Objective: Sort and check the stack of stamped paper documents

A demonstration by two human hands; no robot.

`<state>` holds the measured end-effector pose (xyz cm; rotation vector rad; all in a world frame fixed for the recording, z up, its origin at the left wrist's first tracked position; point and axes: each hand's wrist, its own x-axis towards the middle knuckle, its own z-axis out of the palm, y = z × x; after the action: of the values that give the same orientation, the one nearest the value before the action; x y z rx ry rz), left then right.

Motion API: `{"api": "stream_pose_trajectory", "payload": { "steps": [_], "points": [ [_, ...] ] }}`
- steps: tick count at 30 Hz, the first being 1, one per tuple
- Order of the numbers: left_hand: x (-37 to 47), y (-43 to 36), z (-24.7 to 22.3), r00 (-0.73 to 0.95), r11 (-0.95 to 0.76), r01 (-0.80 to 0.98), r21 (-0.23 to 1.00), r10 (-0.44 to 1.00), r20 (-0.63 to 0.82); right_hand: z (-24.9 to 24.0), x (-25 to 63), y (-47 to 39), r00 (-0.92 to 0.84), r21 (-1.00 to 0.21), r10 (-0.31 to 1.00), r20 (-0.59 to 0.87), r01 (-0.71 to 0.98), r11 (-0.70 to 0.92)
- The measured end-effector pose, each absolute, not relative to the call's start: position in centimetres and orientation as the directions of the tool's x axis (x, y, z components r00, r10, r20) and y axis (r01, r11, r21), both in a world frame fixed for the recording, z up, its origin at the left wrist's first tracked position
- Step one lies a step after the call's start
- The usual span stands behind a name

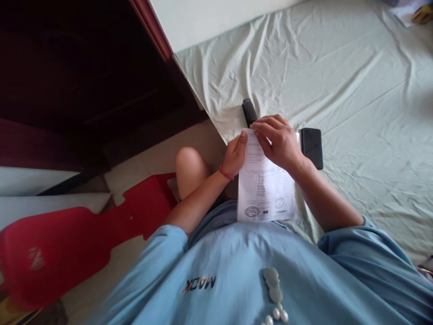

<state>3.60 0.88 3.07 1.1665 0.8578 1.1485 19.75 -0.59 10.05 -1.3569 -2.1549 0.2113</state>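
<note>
White printed papers (267, 180) with round stamps near the lower edge lie over my lap and the bed's edge. My left hand (236, 155), with a red string at the wrist, grips their upper left edge, thumb on top. At the top left corner, my right hand (277, 139) has its fingers bent together over the sheet; the fingertips pinch at the corner. A black stapler-like object (249, 111) rests on the cloth just beyond my fingers. To the right of the papers lies a dark phone (312, 148), partly behind my right forearm.
A pale, wrinkled sheet (355, 90) covers the bed. A red plastic chair (67, 243) stands at the lower left, with dark furniture (84, 81) behind it. Some paper and a yellow-black item (422, 14) are at the far upper right.
</note>
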Motion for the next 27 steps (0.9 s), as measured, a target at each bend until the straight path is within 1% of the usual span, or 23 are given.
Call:
{"api": "stream_pose_trajectory", "payload": {
  "steps": [10, 14, 20, 24, 27],
  "points": [
    [3.6, 0.7, 3.6, 0.268, -0.009, -0.251, 0.968, 0.96, 0.078, 9.8, 19.1, -0.9, -0.296, -0.415, 0.856, 0.425, 0.776, 0.474],
    [3.6, 0.7, 3.5, 0.25, -0.041, -0.245, 0.969, 0.963, 0.104, 9.9, 19.0, -0.6, -0.311, -0.473, 0.867, 0.389, 0.741, 0.477],
    [3.7, 0.6, 3.1, 0.217, -0.028, -0.226, 0.974, 0.973, 0.078, 9.8, 19.1, -0.2, -0.303, -0.55, 0.878, 0.37, 0.69, 0.47],
    [3.5, 1.0, 2.7, 0.193, -0.019, -0.195, 0.981, 0.98, 0.057, 9.8, 19.4, 0.3, -0.316, -0.564, 0.893, 0.32, 0.694, 0.448],
    [3.1, 2.0, 2.4, 0.197, -0.029, -0.165, 0.986, 0.978, 0.062, 9.9, 20.2, 1.0, -0.293, -0.549, 0.924, 0.246, 0.743, 0.382]
  ]
}}
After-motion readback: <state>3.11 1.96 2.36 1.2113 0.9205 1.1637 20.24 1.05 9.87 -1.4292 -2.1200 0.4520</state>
